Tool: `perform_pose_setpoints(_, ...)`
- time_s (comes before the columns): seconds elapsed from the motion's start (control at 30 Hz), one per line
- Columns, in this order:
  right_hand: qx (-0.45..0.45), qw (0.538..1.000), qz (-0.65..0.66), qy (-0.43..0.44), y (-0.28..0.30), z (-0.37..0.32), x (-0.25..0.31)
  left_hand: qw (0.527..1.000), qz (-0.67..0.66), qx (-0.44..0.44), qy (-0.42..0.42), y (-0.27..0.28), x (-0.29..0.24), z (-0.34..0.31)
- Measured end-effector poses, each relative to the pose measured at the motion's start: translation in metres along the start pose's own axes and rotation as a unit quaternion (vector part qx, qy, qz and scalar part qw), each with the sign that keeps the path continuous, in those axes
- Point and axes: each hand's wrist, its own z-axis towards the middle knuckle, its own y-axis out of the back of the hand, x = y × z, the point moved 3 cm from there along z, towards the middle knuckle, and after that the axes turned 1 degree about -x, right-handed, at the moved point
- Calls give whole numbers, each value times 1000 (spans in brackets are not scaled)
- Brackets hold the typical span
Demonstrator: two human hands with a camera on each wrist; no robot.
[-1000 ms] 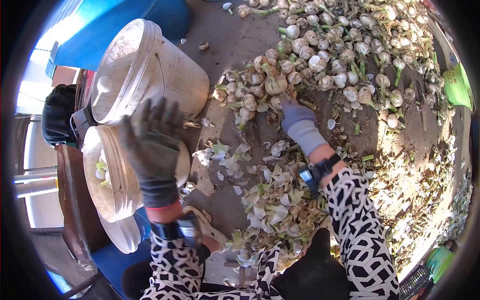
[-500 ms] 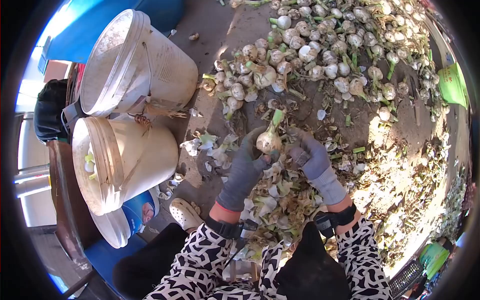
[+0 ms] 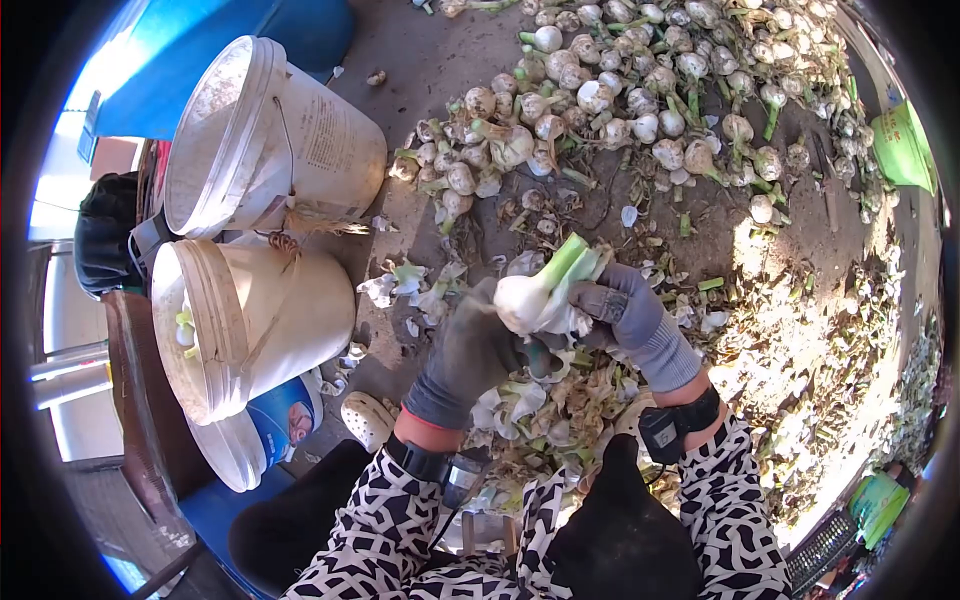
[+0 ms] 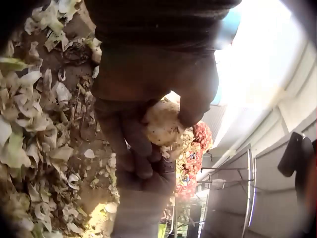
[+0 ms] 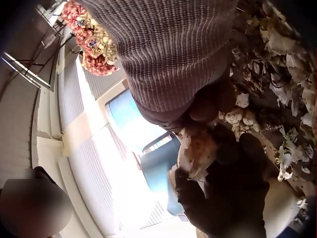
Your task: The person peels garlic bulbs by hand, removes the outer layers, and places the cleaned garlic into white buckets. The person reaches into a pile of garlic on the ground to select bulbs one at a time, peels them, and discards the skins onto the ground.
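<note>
Between the two gloved hands is a garlic bulb (image 3: 522,303), its white side bared and a thick green stem (image 3: 566,262) slanting up to the right. My left hand (image 3: 468,345) grips the bulb from the left and below. From the other side, my right hand (image 3: 628,318) pinches it by the loose outer skin near the stem. In the left wrist view, the bulb (image 4: 164,124) shows between the dark glove's thumb and fingers. The right wrist view has the bulb (image 5: 197,151) between both hands, partly covered by fingers.
A pile of unpeeled garlic (image 3: 640,90) spreads across the far ground. Peeled skins (image 3: 530,410) heap below the hands. Two white buckets (image 3: 330,140) lie tilted at left; the nearer bucket (image 3: 300,310) has white bulbs inside. A green bag (image 3: 902,148) lies far right.
My right hand has come back from the pile, and my left hand, earlier spread near the buckets, has joined it at the bulb. The bulb's brown outer skin has been pulled back, showing white.
</note>
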Motion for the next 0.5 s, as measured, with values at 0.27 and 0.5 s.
perform_pose_setpoints(0.27, 124, 951, 280, 38, -5, 20, -26, 880, 411, -215, -100, -6, -26, 7)
perform_pose_setpoints(0.5, 182, 963, 195, 23, -10, 18, -25, 968, 180, -129, -119, -8, 3, 6)
